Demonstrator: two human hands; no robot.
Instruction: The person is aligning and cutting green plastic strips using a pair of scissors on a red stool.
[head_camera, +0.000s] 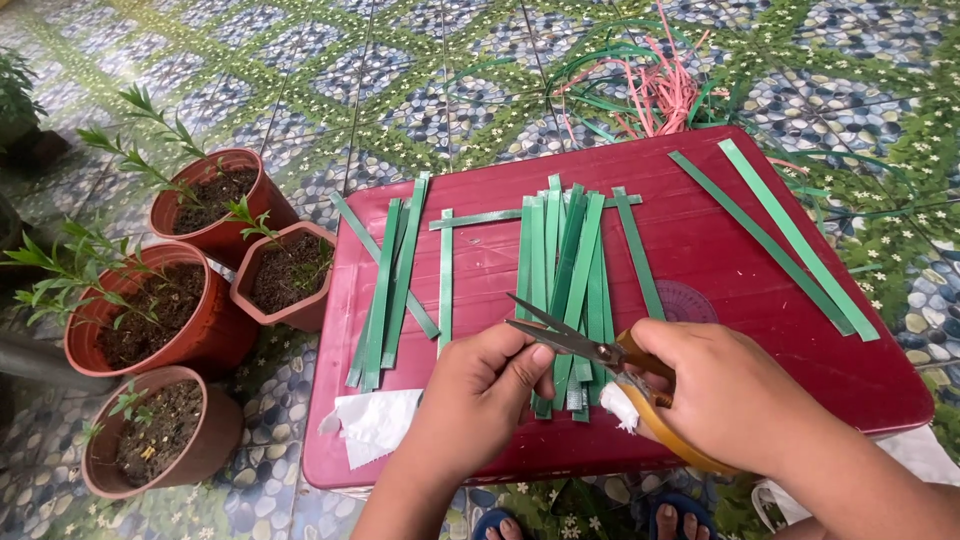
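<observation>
My right hand (735, 395) grips orange-handled scissors (590, 350), whose open blades point left over a bundle of green plastic strips (570, 270) lying on a dark red table (700, 250). My left hand (480, 395) is curled just below the blades, its thumb and fingers pinching near the lower end of the strips. Whether it holds a strip I cannot tell exactly.
More green strips (390, 285) lie left and two long strips (790, 240) right on the table. Crumpled white paper (375, 420) sits at the front left edge. Several potted plants (210, 205) stand on the tiled floor left. Pink and green scraps (650, 85) lie beyond the table.
</observation>
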